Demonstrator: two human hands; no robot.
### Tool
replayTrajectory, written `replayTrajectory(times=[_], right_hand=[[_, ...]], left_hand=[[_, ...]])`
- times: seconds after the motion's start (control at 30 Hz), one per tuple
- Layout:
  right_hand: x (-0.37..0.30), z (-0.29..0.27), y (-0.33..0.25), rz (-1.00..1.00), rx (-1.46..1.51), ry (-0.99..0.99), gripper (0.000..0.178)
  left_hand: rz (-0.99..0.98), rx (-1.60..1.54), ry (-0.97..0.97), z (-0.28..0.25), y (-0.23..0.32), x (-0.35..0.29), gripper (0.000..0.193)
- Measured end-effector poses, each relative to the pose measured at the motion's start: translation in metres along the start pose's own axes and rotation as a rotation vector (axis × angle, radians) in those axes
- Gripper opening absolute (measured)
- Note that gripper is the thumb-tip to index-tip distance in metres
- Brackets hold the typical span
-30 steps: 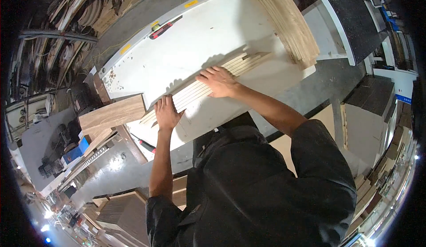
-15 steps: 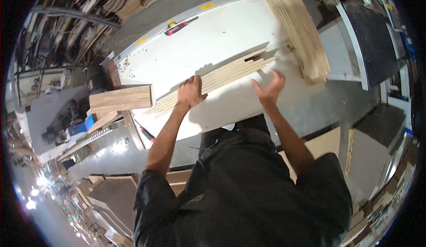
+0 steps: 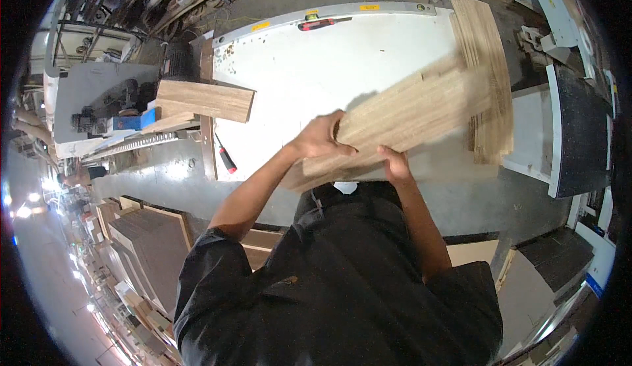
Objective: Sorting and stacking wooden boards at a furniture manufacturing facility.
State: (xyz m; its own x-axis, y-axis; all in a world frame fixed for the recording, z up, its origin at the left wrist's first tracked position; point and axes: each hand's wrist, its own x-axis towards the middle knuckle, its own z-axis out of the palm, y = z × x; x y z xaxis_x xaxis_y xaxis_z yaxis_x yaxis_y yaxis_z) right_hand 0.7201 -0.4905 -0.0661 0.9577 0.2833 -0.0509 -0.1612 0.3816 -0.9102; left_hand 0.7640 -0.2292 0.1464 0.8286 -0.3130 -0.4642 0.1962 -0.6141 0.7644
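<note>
Tilted over the white tabletop (image 3: 289, 76) is a stack of wooden boards (image 3: 408, 109), pale brown with wood grain and blurred toward its right end. My left hand (image 3: 322, 137) wraps round the stack's left part, thumb on the near side. At the stack's near edge, my right hand (image 3: 395, 162) grips with its thumb on top; the other fingers are hidden beneath. The stack's far right end overlaps a second pile of long boards (image 3: 494, 89) at the table's right side.
A metal spirit level (image 3: 276, 25) lies along the far edge, a red-and-black screwdriver (image 3: 316, 25) beside it. Another screwdriver (image 3: 225, 154) rests at the near left. Short boards (image 3: 204, 99) overhang the left edge. A dark-topped cabinet (image 3: 582, 129) stands at right.
The boards, standing on edge on the table before, are now lifted and turned flatter. My right hand, apart from them earlier, has closed on them. The whole view has shifted.
</note>
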Motion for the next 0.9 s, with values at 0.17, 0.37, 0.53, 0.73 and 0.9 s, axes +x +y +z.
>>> replayTrajectory(times=[0.17,0.37,0.53,0.73,0.9], right_hand=[[0.061,0.101,-0.171,0.068,-0.017,-0.102,0.066],[0.081,0.167,-0.217,-0.318,-0.524,-0.331,0.087],[0.072,0.203,-0.194,-0.291,-0.484,-0.327,0.097],[0.066,0.192,-0.131,-0.092,-0.499,-0.391,0.118],[0.051,0.183,-0.113,-0.142,-0.442,-0.356,0.117]], left_hand=[[0.261,-0.279,0.278,-0.038,0.014,-0.045,0.085],[0.247,-0.451,0.41,-0.046,-0.04,-0.084,0.077],[0.134,-0.34,0.458,-0.039,-0.081,-0.108,0.055],[0.136,-0.495,0.573,-0.003,-0.118,-0.11,0.05],[0.061,-0.41,0.531,0.02,-0.135,-0.1,0.045]])
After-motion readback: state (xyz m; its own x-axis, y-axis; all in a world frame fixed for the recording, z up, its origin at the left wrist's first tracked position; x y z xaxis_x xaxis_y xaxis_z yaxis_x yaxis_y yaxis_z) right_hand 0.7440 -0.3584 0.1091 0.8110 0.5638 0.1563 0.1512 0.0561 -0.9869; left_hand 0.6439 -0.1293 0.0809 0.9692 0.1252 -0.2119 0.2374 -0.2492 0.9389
